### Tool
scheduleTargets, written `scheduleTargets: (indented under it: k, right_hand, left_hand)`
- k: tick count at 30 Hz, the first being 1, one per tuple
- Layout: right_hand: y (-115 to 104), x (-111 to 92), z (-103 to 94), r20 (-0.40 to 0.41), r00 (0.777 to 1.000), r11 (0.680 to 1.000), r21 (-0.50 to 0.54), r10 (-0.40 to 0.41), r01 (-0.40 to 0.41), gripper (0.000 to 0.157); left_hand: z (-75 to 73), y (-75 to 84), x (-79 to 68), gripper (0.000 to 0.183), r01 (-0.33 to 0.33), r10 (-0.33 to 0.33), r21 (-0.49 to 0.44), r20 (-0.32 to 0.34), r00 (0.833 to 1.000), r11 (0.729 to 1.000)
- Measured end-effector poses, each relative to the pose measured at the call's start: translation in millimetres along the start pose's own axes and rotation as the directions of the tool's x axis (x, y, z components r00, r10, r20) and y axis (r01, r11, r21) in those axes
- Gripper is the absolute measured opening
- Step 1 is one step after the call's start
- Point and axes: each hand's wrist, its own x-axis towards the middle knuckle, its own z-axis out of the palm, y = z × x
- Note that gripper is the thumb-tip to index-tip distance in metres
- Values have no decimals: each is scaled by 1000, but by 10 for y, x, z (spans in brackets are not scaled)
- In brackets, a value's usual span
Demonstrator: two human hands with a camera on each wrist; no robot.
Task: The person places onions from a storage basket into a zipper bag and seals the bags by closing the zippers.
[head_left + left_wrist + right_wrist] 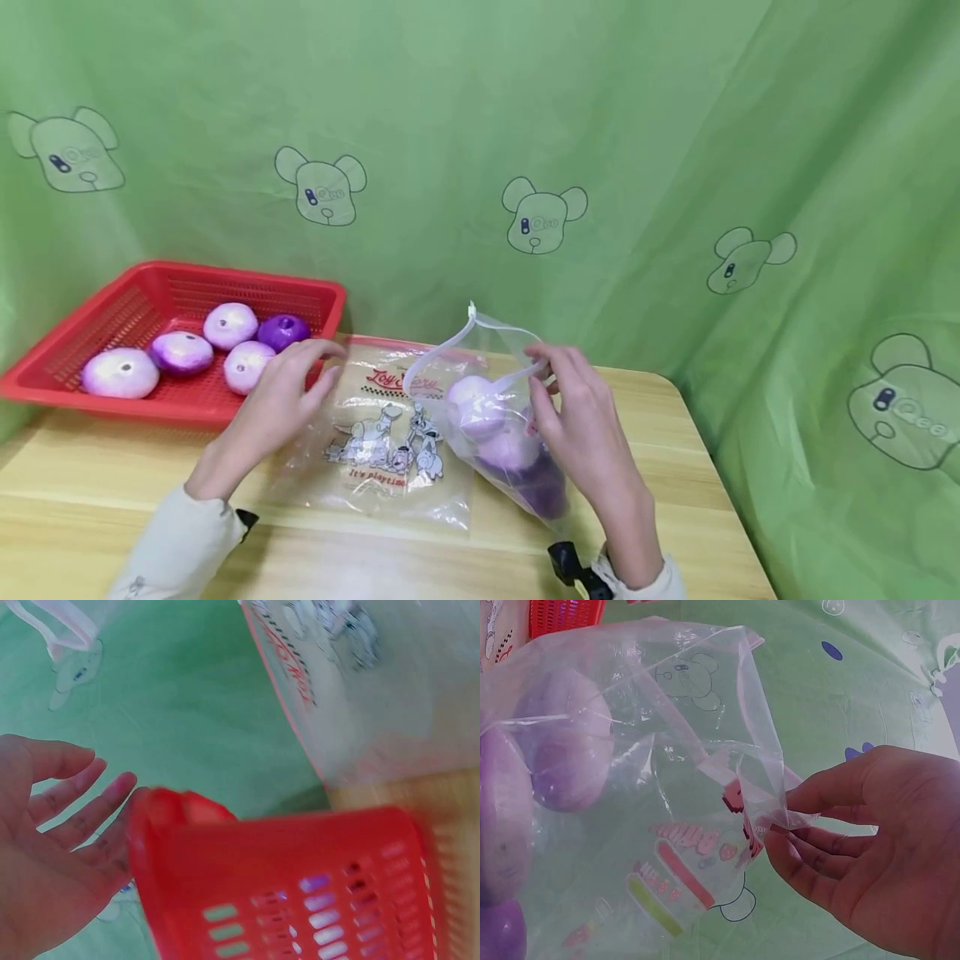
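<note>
My right hand (592,425) pinches the rim of a clear slider zip bag (645,765) between thumb and fingers. The bag's mouth gapes, and several purple-and-white onions (510,450) fill its lower part. Over the near right corner of a red plastic basket (161,408) is my left hand (281,400), fingers loosely bent and nothing in them. Inside the basket lie several more onions (120,372), pale ones and a deep purple one (283,332). In the left wrist view the fingers (82,817) are right at the basket's rim.
A flat clear bag with a Toy Story print (382,475) lies on the wooden table (337,562) between basket and held bag, partly beneath the latter. Behind and to the right hangs a green curtain (450,125) with bear heads. The table's right edge slants away beside the right hand.
</note>
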Motion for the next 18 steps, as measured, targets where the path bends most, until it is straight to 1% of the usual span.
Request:
scheduleTargets:
  k: [5, 9, 13, 18]
  right_hand:
    - [-13, -11, 1, 12, 1000, 1000, -5, 8, -8, 37]
    - [-19, -15, -15, 24, 1000, 1000, -9, 13, -13, 37]
    - [-32, -15, -25, 21, 1000, 1000, -21, 7, -6, 37]
    - [-56, -24, -3, 36, 999, 999, -17, -29, 30, 37]
  left_hand:
    - [-74, -172, -24, 22, 41, -41, 27, -27, 999, 999]
    - [-133, -293, -38, 21, 70, -66, 77, -60, 996, 995]
    - [-179, -392, -41, 23, 97, -92, 102, -57, 994, 990]
    - [-273, -502, -32, 28, 130, -128, 134, -29, 991, 982]
